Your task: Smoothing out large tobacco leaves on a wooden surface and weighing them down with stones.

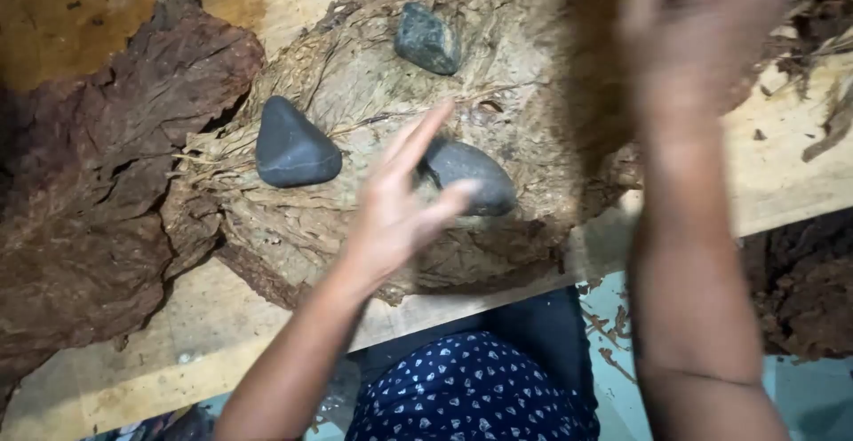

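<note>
A flattened stack of pale brown dried leaves (355, 86) lies on a wooden board (222, 317). Three dark grey stones rest on it: one at the left (293, 146), one at the top (427, 39), one in the middle (475, 174). My left hand (400, 201) hovers over the middle stone, fingers spread, blurred by motion and holding nothing. My right hand (693, 23) is raised high at the upper right, heavily blurred; a brown leaf (591, 77) hangs beside it, and whether the hand grips that leaf is unclear.
A heap of darker reddish-brown leaves (98, 174) covers the left of the board. More dark leaves (804, 281) lie at the right, below the board's edge. My lap in blue patterned cloth (471, 388) sits under the board's near edge.
</note>
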